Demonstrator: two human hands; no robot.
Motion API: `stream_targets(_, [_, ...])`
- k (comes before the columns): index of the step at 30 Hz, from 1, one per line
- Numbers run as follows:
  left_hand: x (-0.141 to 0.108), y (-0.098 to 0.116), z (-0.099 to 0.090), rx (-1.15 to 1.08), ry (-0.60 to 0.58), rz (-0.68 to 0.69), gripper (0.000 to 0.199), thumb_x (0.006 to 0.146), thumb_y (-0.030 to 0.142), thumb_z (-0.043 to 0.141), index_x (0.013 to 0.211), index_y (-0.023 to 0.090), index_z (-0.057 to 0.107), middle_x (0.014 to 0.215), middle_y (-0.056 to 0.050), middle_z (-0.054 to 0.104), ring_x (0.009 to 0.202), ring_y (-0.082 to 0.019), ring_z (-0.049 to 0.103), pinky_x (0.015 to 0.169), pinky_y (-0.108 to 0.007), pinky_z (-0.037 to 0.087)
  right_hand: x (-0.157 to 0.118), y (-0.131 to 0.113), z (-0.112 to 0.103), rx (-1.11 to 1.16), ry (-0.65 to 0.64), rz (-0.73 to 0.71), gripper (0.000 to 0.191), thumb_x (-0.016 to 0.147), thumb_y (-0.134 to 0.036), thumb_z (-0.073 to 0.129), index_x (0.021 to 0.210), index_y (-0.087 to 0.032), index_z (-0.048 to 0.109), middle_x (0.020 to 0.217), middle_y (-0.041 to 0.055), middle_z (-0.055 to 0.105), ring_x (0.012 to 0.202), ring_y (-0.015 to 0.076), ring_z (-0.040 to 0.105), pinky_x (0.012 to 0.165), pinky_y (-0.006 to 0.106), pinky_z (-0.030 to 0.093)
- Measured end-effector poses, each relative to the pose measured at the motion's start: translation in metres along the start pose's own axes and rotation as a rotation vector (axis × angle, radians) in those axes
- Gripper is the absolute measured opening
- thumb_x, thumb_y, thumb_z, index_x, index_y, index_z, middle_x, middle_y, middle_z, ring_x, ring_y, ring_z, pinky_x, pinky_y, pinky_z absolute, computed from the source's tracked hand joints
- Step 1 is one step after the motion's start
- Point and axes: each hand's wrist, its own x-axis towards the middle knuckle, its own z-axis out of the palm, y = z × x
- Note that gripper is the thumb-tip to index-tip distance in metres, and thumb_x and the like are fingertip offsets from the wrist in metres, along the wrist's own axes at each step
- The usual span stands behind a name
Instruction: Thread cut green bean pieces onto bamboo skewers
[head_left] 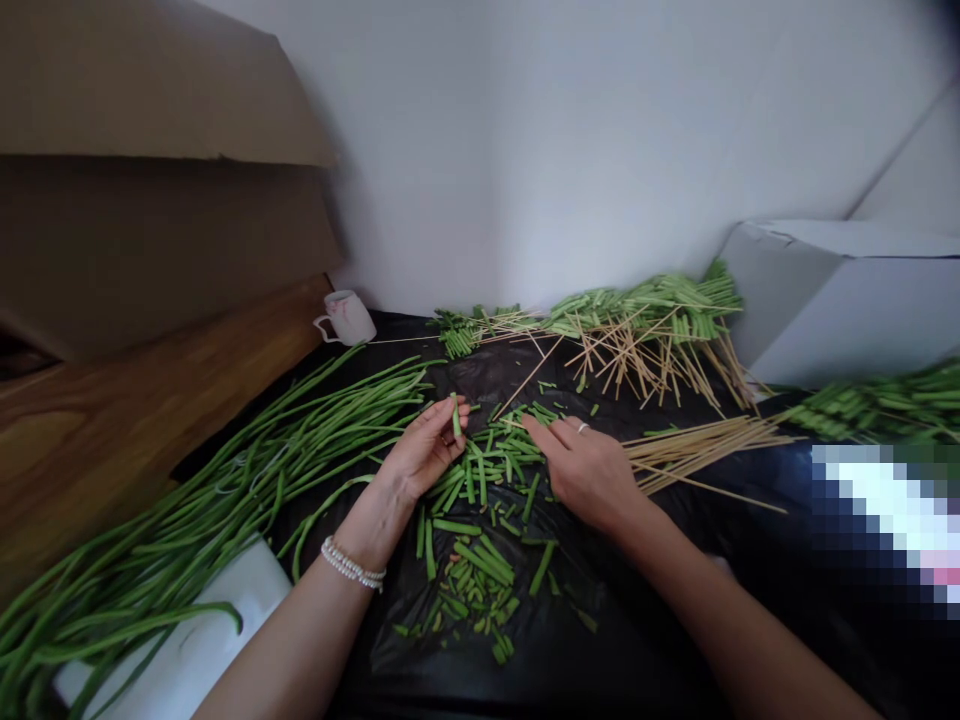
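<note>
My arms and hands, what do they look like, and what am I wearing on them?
Your forearms are bare as far as they show. Your left hand is ungloved, with a pale beaded bracelet at the wrist. Your right hand, also ungloved, wears a light-coloured ring.

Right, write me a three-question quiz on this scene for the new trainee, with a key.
1. Short answer: what does the left hand hold?
2. True or false: the right hand wears a ring.
3. Fill in: from the wearer's view, the uncut long green beans lie to the ____ of the loose cut pieces.

Key
1. A short cut length of green bean, pinched at the fingertips.
2. True.
3. Left.
</note>
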Motion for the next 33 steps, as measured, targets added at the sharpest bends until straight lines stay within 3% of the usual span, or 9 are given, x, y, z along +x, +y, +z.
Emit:
stream_targets(6, [-0.0007,-0.0002,0.001,-0.041,-0.091,-0.025,0.017,0.087,0.007,0.055,0.1,0.009,0.066,0.084,-0.007,0.07,0.073,-0.009,0.065,0.068,-0.019,0.053,0.0004,0.0001,0.0004,0.003,0.081,-0.033,0.029,0.09,-0.012,0.045,0.114,-0.012,0.061,0.079,0.0048,0.062,0.078,0.0173,0.051,0.069,0.028,0.037])
stream_targets(12, [-0.0038,-0.0037,0.0014,-0.005,-0.136,-0.046,0.011,0.083,0.012,0.064,0.093,0.015,0.062,0.096,-0.008,0.07,0.085,-0.017,0.068,0.075,-0.03,0.056,-0.0034,-0.002,0.0043,-0.016,0.063,-0.073,0.031,0.089,-0.015,0.048,0.118,-0.015,0.059,0.077,0.0017,0.061,0.064,0.0139,0.05,0.06,0.029,0.033])
stream_targets(16, [-0.0035,-0.006,0.0021,0.064,-0.104,-0.005,0.008,0.083,0.015,0.064,0.091,0.014,0.062,0.088,-0.009,0.07,0.073,-0.011,0.067,0.062,-0.017,0.054,-0.0037,-0.0041,0.004,-0.025,0.066,-0.052,0.033,0.089,-0.014,0.047,0.12,-0.017,0.058,0.075,0.0007,0.059,0.061,0.0125,0.049,0.058,0.028,0.031])
stream_targets(23, [-0.004,-0.0065,0.0035,0.112,-0.105,0.027,0.019,0.077,0.001,0.066,0.093,0.009,0.071,0.1,-0.01,0.071,0.094,-0.014,0.067,0.085,-0.019,0.053,-0.0015,-0.005,0.0003,-0.01,0.064,-0.036,0.036,0.087,-0.01,0.046,0.121,-0.013,0.057,0.08,0.0034,0.061,0.071,0.015,0.052,0.063,0.029,0.034])
stream_targets(28, [-0.007,-0.0087,0.0043,0.217,-0.163,0.001,0.028,0.071,0.012,0.076,0.099,0.012,0.072,0.092,-0.008,0.072,0.081,-0.012,0.067,0.071,-0.018,0.054,-0.0028,-0.0043,0.0023,-0.032,0.084,-0.039,0.033,0.087,-0.01,0.047,0.117,-0.015,0.06,0.077,0.0024,0.061,0.067,0.0138,0.051,0.06,0.029,0.032])
stream_targets(33, [-0.0073,-0.0097,0.0055,0.277,-0.167,0.039,0.031,0.066,0.018,0.081,0.096,0.012,0.073,0.085,-0.006,0.073,0.068,-0.007,0.063,0.057,-0.013,0.047,-0.0038,-0.0038,0.0035,-0.05,0.098,-0.043,0.035,0.087,-0.009,0.047,0.12,-0.016,0.059,0.075,0.0014,0.059,0.066,0.0135,0.051,0.061,0.028,0.032])
